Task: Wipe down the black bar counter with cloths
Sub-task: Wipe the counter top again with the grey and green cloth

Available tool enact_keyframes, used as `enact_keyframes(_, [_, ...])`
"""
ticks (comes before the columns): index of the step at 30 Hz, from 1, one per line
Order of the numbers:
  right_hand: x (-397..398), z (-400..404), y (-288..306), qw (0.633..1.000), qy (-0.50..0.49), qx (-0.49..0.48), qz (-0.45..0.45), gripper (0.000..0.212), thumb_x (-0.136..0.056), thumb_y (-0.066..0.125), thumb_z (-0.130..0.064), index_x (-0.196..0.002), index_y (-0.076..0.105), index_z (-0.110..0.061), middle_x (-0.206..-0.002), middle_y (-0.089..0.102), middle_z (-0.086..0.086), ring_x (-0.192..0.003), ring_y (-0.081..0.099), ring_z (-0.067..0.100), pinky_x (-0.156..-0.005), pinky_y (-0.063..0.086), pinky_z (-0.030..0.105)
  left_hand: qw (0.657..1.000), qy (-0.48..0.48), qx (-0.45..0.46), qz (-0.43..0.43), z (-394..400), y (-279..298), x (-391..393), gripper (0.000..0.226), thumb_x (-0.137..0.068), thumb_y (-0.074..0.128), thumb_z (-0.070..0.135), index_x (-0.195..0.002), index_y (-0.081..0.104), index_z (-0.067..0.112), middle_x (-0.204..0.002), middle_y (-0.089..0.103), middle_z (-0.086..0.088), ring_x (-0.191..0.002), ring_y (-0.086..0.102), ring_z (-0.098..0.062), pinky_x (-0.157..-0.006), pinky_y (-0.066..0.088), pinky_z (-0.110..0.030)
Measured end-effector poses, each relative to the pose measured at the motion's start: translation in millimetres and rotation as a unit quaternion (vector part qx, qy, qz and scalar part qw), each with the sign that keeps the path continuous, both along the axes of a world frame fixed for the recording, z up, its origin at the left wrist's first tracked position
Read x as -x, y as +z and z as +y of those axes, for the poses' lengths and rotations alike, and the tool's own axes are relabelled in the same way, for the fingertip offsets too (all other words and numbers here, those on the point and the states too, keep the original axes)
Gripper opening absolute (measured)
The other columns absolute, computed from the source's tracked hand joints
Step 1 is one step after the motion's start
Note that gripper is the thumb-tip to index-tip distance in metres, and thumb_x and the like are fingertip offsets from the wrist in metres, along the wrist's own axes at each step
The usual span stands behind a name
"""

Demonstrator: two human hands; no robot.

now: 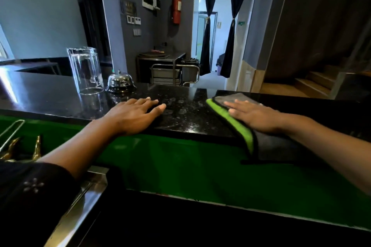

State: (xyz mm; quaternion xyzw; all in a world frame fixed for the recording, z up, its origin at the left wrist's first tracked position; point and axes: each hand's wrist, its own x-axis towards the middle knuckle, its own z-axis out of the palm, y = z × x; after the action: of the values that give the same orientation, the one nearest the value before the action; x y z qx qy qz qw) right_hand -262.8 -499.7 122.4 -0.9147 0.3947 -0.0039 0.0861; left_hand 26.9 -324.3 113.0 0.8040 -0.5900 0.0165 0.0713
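Note:
The black bar counter [180, 96] runs across the view, speckled with wet marks between my hands. My left hand [132, 115] lies flat near the counter's front edge, fingers together and thumb out. It presses on what looks like a matte dark cloth [155, 119], which is mostly hidden under the palm. My right hand [253, 115] lies flat on a grey cloth with a bright green border [230, 118]. The near part of that cloth hangs over the counter's front edge.
Clear upturned glasses [86, 70] and a chrome service bell [120, 82] stand on the counter left of my left hand. A green lower ledge [180, 162] runs below the counter. Gold-coloured tools [12, 151] and a steel rim [90, 192] sit at the lower left.

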Motion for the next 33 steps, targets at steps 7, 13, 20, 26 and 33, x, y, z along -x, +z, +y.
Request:
enact_keyframes(7, [-96,-32,-4,0.995,-0.089,0.048,0.013,0.068,-0.093,0.009,-0.069,-0.155,0.009,-0.04,-0.165,0.004,0.006,-0.15,0.006,0.031,-0.117,0.001,0.061,0.999,0.007,0.03,0.023,-2,-2,1,0.066,-0.092,0.008,0.066,-0.148,0.025,0.036,-0.158,0.023,0.006,-0.145,0.021,-0.014,-0.118,0.015,-0.04])
enact_keyframes(13, [-138,56,-2,0.995,0.093,0.027,-0.005,0.063,-0.098,0.014,-0.064,-0.155,0.009,-0.039,-0.165,0.004,0.004,-0.151,0.003,0.028,-0.118,0.0,0.054,0.998,0.032,0.024,0.052,7,11,13,0.063,-0.095,0.01,0.06,-0.152,0.017,0.032,-0.158,0.021,0.006,-0.144,0.02,-0.013,-0.114,0.015,-0.031])
enact_keyframes(20, [-24,-17,-3,0.999,0.022,0.026,-0.018,0.06,-0.096,0.015,-0.066,-0.153,0.012,-0.046,-0.165,0.005,-0.003,-0.151,0.005,0.023,-0.119,0.002,0.052,0.998,0.054,0.002,0.041,7,12,24,0.062,-0.096,0.009,0.058,-0.152,0.018,0.032,-0.159,0.017,0.009,-0.145,0.017,-0.011,-0.115,0.011,-0.032])
enact_keyframes(26, [-34,-62,-3,0.992,-0.124,0.037,0.005,0.063,-0.097,0.016,-0.063,-0.155,0.014,-0.037,-0.165,0.007,0.008,-0.15,0.007,0.032,-0.117,0.004,0.06,0.998,0.056,0.007,0.024,3,7,17,0.063,-0.093,0.01,0.063,-0.15,0.022,0.037,-0.158,0.018,0.012,-0.144,0.018,-0.009,-0.115,0.013,-0.033])
enact_keyframes(33, [-116,51,-4,0.999,0.023,0.028,-0.017,0.063,-0.098,0.017,-0.061,-0.156,0.012,-0.035,-0.165,0.004,0.007,-0.151,0.004,0.03,-0.118,-0.002,0.056,0.998,0.044,0.026,0.034,4,8,16,0.062,-0.097,0.015,0.059,-0.15,0.025,0.029,-0.158,0.022,0.007,-0.145,0.018,-0.01,-0.116,0.011,-0.032])
